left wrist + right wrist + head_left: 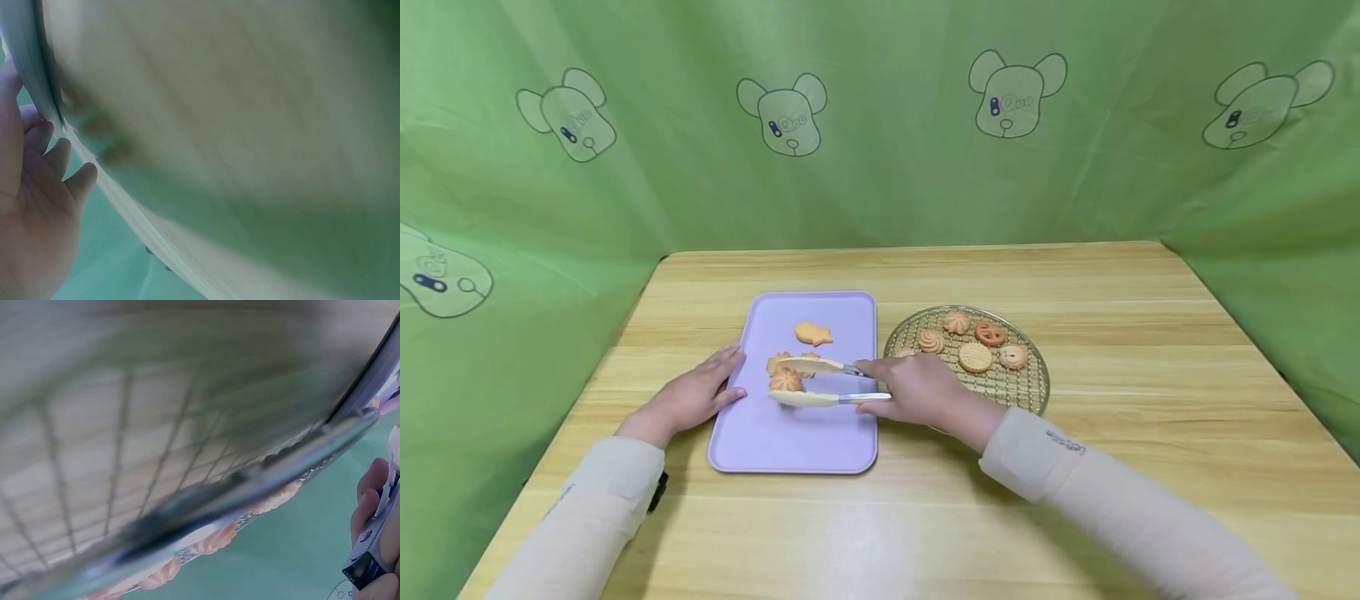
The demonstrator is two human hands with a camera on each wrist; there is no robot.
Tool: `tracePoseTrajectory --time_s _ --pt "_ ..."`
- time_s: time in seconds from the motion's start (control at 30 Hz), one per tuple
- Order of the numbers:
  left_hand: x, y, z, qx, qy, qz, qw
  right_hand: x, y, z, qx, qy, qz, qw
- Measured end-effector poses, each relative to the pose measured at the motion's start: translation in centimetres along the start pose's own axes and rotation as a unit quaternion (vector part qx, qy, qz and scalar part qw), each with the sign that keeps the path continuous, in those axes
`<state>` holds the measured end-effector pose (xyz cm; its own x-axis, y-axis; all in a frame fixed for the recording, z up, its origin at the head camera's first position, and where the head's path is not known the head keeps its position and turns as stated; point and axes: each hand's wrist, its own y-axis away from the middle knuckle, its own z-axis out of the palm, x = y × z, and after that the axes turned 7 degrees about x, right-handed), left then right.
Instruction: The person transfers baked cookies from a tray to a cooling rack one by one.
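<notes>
My right hand [921, 387] holds a pair of tongs [808, 400] with cream tips and metal arms, reaching left over the lilac tray [805, 446]. A ridged, flower-shaped cookie [786, 380] sits between the tongs' tips, above the tray. Behind it, other cookies [776, 362] are partly covered by the upper tip. Farther back on the tray lies a fish-shaped cookie [813, 333]. My left hand [696, 392] rests at the tray's left edge, thumb and fingers spread over the rim. The right wrist view shows fingers round the tongs' metal handle [375, 544].
A round gold wire rack [1003, 385] stands right of the tray, under my right forearm. On it are several cookies, among them a pretzel-shaped one [990, 333], a round one [976, 357] and a swirl [932, 341]. Green curtains [895, 192] surround the wooden table [1112, 333].
</notes>
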<state>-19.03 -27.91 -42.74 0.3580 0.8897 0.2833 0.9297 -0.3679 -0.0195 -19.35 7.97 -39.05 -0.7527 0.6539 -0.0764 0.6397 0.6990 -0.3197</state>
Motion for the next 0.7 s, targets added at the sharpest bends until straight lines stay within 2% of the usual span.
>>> tracePoseTrajectory --time_s 0.53,0.7 --pt "0.0 0.0 0.0 -0.003 -0.002 0.000 1.0000 1.2 2.1 -1.5 0.000 -0.025 0.055 0.998" --pt "0.0 0.0 -0.1 -0.002 0.001 -0.001 1.0000 1.8 2.7 -1.7 0.012 -0.014 0.052 0.999"
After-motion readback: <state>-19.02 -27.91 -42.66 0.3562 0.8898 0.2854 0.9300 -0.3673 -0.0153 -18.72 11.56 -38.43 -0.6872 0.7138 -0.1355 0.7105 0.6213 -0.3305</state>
